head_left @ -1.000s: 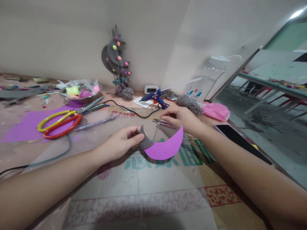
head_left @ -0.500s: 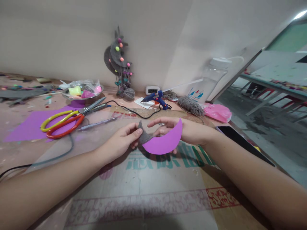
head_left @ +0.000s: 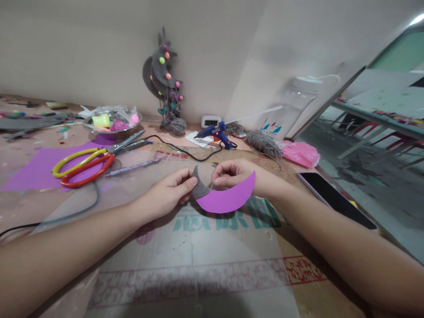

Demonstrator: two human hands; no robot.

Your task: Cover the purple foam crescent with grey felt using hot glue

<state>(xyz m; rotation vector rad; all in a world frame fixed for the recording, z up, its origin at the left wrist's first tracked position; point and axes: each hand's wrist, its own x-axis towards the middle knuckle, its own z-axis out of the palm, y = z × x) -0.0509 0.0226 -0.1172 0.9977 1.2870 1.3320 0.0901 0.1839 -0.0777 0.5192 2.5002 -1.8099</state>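
Over cluttered tabletop (head_left: 20, 151), wall (head_left: 99, 57) behind, left hand (head_left: 172, 189) gripping crescent (head_left: 228, 201), right hand (head_left: 240, 173) pinching strand (head_left: 212, 186)

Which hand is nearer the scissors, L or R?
Left. The left hand is right of the scissors, pinching the grey piece; the right hand is farther right, partly behind the purple crescent.

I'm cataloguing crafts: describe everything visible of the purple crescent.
The purple crescent is flat and smooth, seemingly paper or thin foam, held above the work surface, horns upward. Fuzzy gray material covers its picture-left end, which the left hand pinches. A thin strand seems to run from there to the right hand.
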